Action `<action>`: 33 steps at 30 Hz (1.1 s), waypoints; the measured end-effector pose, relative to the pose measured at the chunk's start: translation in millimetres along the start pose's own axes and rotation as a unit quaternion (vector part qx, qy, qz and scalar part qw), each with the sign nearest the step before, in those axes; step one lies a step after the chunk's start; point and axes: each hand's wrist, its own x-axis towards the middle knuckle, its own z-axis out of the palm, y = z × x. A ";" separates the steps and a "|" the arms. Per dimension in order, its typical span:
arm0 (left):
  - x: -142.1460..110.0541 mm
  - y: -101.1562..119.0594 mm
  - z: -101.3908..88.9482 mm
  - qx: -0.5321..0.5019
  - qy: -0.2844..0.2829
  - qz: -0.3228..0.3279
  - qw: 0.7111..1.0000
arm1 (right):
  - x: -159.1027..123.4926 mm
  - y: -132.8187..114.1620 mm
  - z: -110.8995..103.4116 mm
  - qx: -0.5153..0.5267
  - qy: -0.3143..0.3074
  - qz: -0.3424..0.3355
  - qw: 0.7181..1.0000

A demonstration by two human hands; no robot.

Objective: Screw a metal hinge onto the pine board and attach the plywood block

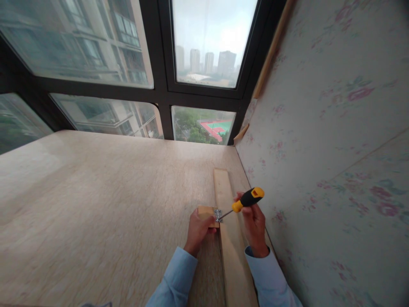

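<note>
A long wooden board [234, 256] lies along the wall side of the sill. Against its left edge sits a small wooden block [206, 210], joined across the seam by a metal hinge [217, 212]. My left hand [200, 228] grips the block, thumb on top near the hinge and fingers underneath. My right hand [254, 221] is closed round a screwdriver [247, 199] with a yellow and black handle. The screwdriver slants down to the left, and its tip meets the hinge close to my left thumb. Whether a screw sits under the tip is too small to tell.
The marble-patterned sill [111, 204] stretches away to the left. Dark window frames [166, 96] stand at the back. A flower-patterned wall [319, 149] rises close to my right arm. Part of a dark object [96, 304] shows at the bottom edge.
</note>
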 end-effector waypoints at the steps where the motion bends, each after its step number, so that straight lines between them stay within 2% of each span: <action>1: 0.1 -0.1 0.1 0.000 -0.001 -0.001 1.000 | -0.6 -3.4 -0.4 0.012 -0.029 0.006 0.999; 5: 1.4 -0.9 0.1 0.007 -0.001 0.002 1.000 | -1.3 -17.8 -0.9 0.080 -0.134 0.064 0.986; 7: 1.5 -1.0 -0.1 0.008 0.001 0.001 1.000 | -0.7 -20.3 -1.0 0.088 -0.160 0.084 0.980; 9: 0.8 -0.7 -0.4 0.003 -0.001 0.001 1.000 | -0.3 -17.2 -1.4 0.063 -0.145 0.085 0.984; 13: -1.5 0.6 -0.1 0.001 0.000 0.005 1.000 | -0.9 -2.7 -2.2 -0.036 -0.037 0.036 0.998; 15: -1.8 0.8 0.4 0.002 0.003 0.004 1.000 | -2.2 0.3 -1.9 -0.055 -0.028 0.014 0.998; 21: -0.4 -0.6 1.1 0.000 0.006 0.008 1.000 | -5.5 -18.3 2.0 0.080 -0.154 0.046 0.984; 24: -1.1 -0.9 0.9 0.004 0.007 0.007 1.000 | -4.5 -23.4 1.9 0.088 -0.179 0.064 0.978; 26: -1.5 -1.0 0.8 0.002 0.007 0.008 1.000 | -3.2 -20.8 0.5 0.035 -0.157 0.064 0.985; 30: -1.1 -1.4 0.8 -0.003 0.007 0.003 1.000 | -0.6 -10.4 -2.9 -0.069 -0.036 0.032 0.996; 33: 0.1 -1.9 1.0 -0.001 0.006 0.004 1.000 | -0.2 -7.3 -3.1 -0.070 -0.029 0.018 0.997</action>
